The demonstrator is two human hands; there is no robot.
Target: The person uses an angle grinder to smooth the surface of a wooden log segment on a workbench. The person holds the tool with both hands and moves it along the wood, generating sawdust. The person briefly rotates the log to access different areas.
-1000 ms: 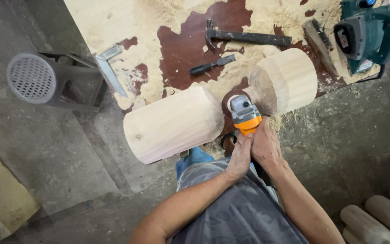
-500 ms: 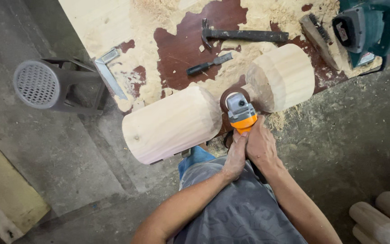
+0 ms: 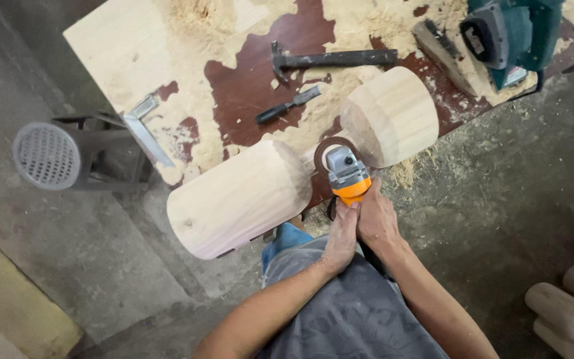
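This is looking like a woodworking shop. Sawdust is covering the workbench (image 3: 167, 53) across the top of the frame, where a hammer (image 3: 330, 60), a chisel (image 3: 287, 106), a wire brush (image 3: 443, 56) and an electric planer (image 3: 513, 36) are lying. Rounded wooden posts (image 3: 566, 309) are resting on the dusty concrete floor (image 3: 513, 199) at lower right.
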